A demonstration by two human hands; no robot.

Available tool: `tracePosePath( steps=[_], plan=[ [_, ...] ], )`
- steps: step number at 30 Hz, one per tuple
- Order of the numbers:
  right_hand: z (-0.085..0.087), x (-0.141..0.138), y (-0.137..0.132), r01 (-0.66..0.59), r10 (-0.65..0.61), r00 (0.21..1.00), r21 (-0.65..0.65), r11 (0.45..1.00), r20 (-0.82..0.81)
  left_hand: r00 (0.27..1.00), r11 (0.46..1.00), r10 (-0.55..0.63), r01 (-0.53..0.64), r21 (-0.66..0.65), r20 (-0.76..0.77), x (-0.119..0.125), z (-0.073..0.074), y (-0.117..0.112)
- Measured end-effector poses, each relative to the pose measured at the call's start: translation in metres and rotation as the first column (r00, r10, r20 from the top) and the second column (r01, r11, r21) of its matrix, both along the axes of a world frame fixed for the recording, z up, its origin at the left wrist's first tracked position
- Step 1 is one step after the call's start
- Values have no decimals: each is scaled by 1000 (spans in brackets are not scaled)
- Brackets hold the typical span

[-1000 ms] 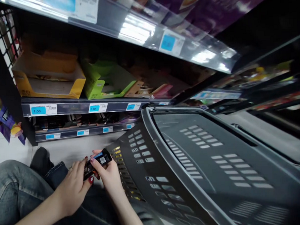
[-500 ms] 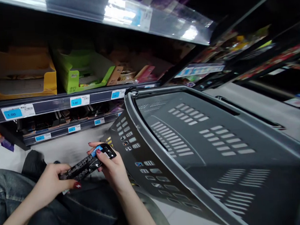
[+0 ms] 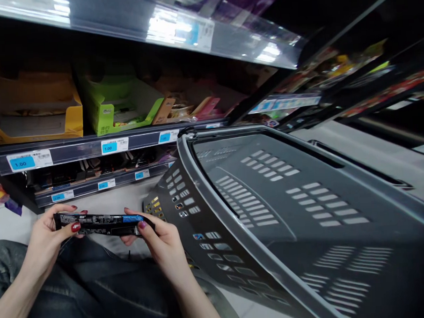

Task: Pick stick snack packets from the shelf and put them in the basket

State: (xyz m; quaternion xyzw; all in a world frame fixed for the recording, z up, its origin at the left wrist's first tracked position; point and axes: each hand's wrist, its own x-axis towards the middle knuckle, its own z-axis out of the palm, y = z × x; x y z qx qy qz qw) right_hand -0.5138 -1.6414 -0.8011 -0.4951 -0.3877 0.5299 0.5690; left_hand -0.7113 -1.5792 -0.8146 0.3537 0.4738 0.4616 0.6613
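A long, glossy black snack packet (image 3: 104, 223) with pale print and a blue patch is stretched between my hands, roughly level, above my lap. My left hand (image 3: 48, 232) pinches its left end, thumb on the near face and fingers behind. My right hand (image 3: 161, 238) grips the other end near the blue patch, thumb on top. What kind of snack is inside, I cannot tell. Just right of my right hand stands a large grey shopping basket (image 3: 195, 178) with slotted walls.
Ahead, a shelf holds a yellow-orange carton (image 3: 74, 120), a green carton (image 3: 105, 117) and a pink one (image 3: 208, 107). Price tags (image 3: 29, 161) line its edge. A lower shelf (image 3: 90, 187) carries dark packets. A purple packet (image 3: 5, 198) is at far left. An upper shelf edge (image 3: 122, 27) overhangs.
My hands have turned the black packet from a slant to nearly level. My left hand has moved up and left, and the packet's printed side now faces me. The view has shifted slightly.
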Motion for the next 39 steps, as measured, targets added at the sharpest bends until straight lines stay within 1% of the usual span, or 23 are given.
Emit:
tracePosePath(
  steps=[3,5,8,12,14,16,19,22,25,28,31,36,39],
  plan=[
    [5,1,1,-5,5,985,-3,1000,172,996,994,87,-86,60,-16,-2,-2,0],
    [7,2,2,7,-9,970,6,1000,244,991,989,120,-114,95,-62,-3,-4,0],
    [8,3,2,22,-25,956,11,1000,292,984,984,142,-127,126,-112,-6,-6,0],
    [5,4,1,27,-26,955,3,1000,297,985,986,117,-99,136,-129,-8,-7,-1],
    [4,5,0,15,-12,960,-6,1000,281,984,985,114,-94,145,-137,-8,-7,-2],
    [2,4,0,-5,9,975,-21,1000,224,988,988,101,-86,131,-120,-8,-7,-2],
    [0,2,1,-27,30,999,-68,997,44,994,995,73,-68,72,-76,-7,-5,-1],
    [-2,-1,1,-29,14,995,-155,987,-99,997,999,48,-48,7,-62,-6,-4,0],
    [-4,-3,1,-16,-14,991,-225,974,-134,998,998,21,-24,-60,-63,-4,-3,1],
    [-5,-3,1,-5,-29,991,-247,969,-132,998,996,17,-22,-89,-57,-4,-4,2],
    [-4,-2,2,10,-29,996,-232,973,-79,999,998,12,-15,-64,-41,-4,-6,2],
    [3,3,2,61,-41,992,-160,985,122,999,999,25,-27,-29,-36,-5,-7,1],
    [7,5,2,72,-45,977,-126,989,209,999,999,39,-39,-3,-24,-5,-6,-1]
  ],
)
